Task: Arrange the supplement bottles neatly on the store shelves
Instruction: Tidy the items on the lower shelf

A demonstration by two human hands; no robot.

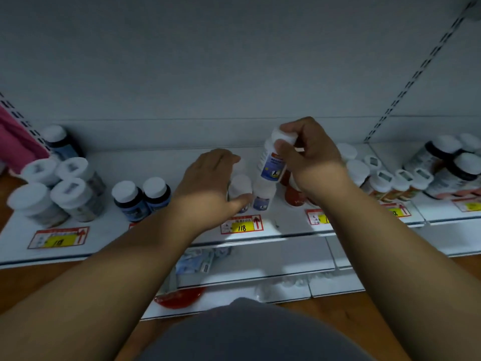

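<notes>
Only the yellow price tag [242, 227] reads clearly: 118.

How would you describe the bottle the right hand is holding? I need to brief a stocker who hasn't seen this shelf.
Start at the white shelf and find the yellow 118 price tag on its front edge. Just above and right of it, the right hand grips a white bottle by its cap. Unlike its standing neighbours, it is lifted, tilted, with an orange-and-blue label.
</notes>
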